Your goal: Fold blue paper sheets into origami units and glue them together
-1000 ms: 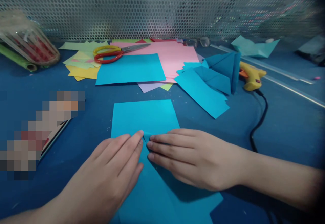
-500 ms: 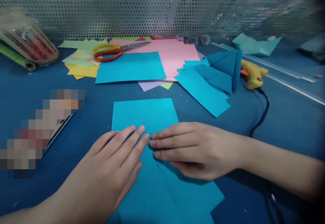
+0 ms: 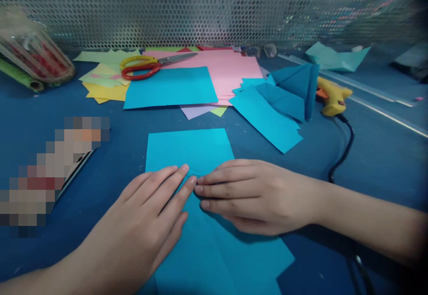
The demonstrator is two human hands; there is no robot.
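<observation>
A blue sheet of paper (image 3: 190, 148) with crease lines lies on the table in front of me, its lower part running out of view. My left hand (image 3: 143, 215) rests on it with fingers stretched out flat, the fingertips near the paper's middle. From the right, my right hand (image 3: 247, 197) also lies on the paper, fingers extended side by side and pointing left. The fingertips of both hands almost meet at a fold. Part of the paper is hidden under the hands.
Behind lie scissors (image 3: 143, 68), another blue sheet (image 3: 170, 89), pink paper (image 3: 234, 74) and folded blue paper pieces (image 3: 290, 88). A yellow glue gun (image 3: 336, 99) with a black cord is at right. A pixelated flat object (image 3: 56, 174) and a plastic jar (image 3: 40, 50) stand left. A perforated metal panel (image 3: 200, 10) closes the back.
Both hands stay almost in place on the blue paper. The whole view has shifted very slightly.
</observation>
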